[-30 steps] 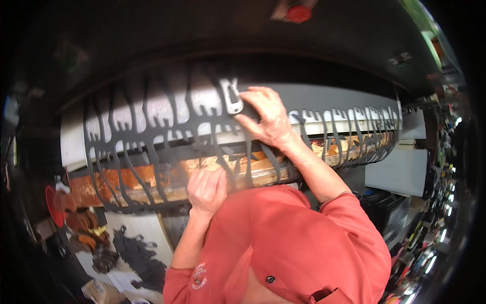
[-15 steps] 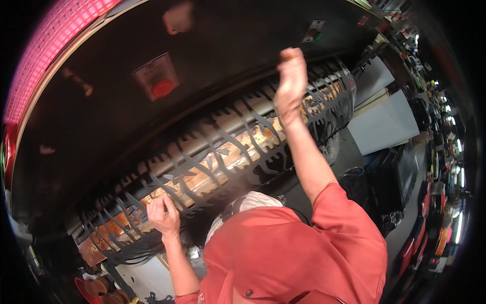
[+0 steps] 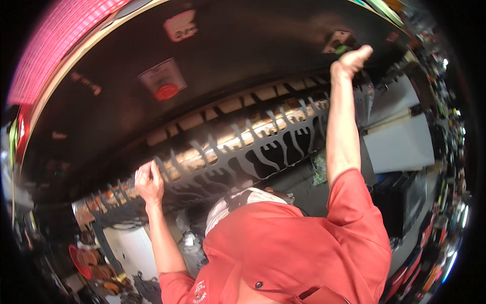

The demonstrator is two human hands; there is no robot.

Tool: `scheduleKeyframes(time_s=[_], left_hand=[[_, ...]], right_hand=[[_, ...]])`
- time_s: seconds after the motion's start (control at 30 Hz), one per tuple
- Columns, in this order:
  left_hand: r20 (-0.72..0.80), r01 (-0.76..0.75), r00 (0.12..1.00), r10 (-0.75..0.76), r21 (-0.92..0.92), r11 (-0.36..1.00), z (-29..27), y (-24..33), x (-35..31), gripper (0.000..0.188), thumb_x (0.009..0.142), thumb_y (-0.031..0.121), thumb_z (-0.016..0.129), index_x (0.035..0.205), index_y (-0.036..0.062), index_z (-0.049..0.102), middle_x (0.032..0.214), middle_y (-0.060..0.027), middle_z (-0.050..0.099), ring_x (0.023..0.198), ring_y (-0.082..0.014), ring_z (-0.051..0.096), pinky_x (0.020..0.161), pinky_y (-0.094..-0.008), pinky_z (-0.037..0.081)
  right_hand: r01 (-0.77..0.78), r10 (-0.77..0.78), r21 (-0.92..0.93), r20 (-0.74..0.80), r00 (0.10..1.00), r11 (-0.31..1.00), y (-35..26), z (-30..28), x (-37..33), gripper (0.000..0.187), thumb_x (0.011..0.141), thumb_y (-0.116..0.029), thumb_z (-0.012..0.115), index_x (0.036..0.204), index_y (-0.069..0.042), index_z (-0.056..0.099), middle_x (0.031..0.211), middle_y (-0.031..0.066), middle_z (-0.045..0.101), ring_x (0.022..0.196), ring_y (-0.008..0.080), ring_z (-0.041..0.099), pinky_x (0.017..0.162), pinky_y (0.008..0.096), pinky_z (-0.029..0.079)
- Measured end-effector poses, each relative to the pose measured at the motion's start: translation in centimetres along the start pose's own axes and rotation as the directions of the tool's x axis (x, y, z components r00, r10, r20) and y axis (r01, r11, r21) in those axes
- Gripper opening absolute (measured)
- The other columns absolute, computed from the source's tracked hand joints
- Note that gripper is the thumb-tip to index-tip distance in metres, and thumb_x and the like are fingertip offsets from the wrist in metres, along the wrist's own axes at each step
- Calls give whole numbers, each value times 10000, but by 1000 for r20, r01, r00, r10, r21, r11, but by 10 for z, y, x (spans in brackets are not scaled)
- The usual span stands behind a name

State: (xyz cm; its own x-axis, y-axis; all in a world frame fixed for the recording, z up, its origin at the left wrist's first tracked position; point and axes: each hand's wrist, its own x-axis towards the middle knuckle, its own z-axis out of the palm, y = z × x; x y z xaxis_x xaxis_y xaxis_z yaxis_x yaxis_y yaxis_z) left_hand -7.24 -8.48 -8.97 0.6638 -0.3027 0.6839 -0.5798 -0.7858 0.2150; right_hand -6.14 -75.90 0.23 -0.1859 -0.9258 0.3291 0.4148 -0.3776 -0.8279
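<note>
A dark grey rubbery sheet with rows of cut-out shapes (image 3: 253, 153) hangs along the near side of a long wooden-topped bench edge (image 3: 195, 158). At the sheet's left part my left hand (image 3: 149, 182) is closed, its fingers curled over the sheet's edge. My right arm reaches far out, and my right hand (image 3: 352, 61) is above the sheet's right end, against the large dark panel (image 3: 243, 50). Its fingers look bent together and slightly smeared; what they hold, if anything, is hidden.
On the panel are a red round button on a pale plate (image 3: 166, 91) and a second plate with a green part (image 3: 338, 42). A pink lit grid (image 3: 55, 45) lies at upper left. Grey boards (image 3: 400, 142) and a black crate (image 3: 400, 197) stand at right.
My right hand has moved right and farther out; my left hand has shifted slightly left and up. The sheet's strips, earlier spread across the wooden top, now hang more toward me.
</note>
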Motion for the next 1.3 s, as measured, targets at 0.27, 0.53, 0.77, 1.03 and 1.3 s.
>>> scheduleKeyframes(time_s=[0.27,0.53,0.77,1.03,1.3], left_hand=[[23,339,941,-338,-119,933,7,41,2,163,981,196,771,1041,46,787,933,-130,791,868,-304,756,823,-403,583],[-44,228,973,-227,23,973,18,49,-3,144,939,161,795,1012,61,722,800,-76,746,777,-283,723,758,-425,538],[-34,215,976,-217,-48,975,18,49,-5,163,943,143,784,1030,34,700,812,-108,728,783,-323,704,773,-446,531],[74,336,942,-329,-131,933,13,55,-4,164,946,133,766,1039,9,714,800,-128,734,781,-340,709,781,-446,507],[287,375,902,-321,-157,914,-14,80,-23,217,950,110,758,1111,13,650,837,-121,715,815,-336,690,773,-463,495]], right_hand=[[12,136,-200,709,692,980,1,-118,-162,400,1155,-306,519,974,-26,740,792,7,693,725,120,635,685,280,495],[362,88,-261,898,430,895,23,-131,-196,198,973,-122,751,841,2,670,691,77,584,600,143,532,578,325,449],[354,64,-259,877,477,899,23,-132,-198,214,963,-136,728,826,6,645,685,53,547,629,117,506,615,309,465],[345,197,-356,887,418,868,32,-137,-188,234,1031,-232,758,934,-19,739,714,-8,604,657,66,499,633,268,448],[579,29,-436,815,579,689,-26,-124,-209,161,1008,-190,763,991,-29,756,906,64,692,720,147,633,679,318,541]])
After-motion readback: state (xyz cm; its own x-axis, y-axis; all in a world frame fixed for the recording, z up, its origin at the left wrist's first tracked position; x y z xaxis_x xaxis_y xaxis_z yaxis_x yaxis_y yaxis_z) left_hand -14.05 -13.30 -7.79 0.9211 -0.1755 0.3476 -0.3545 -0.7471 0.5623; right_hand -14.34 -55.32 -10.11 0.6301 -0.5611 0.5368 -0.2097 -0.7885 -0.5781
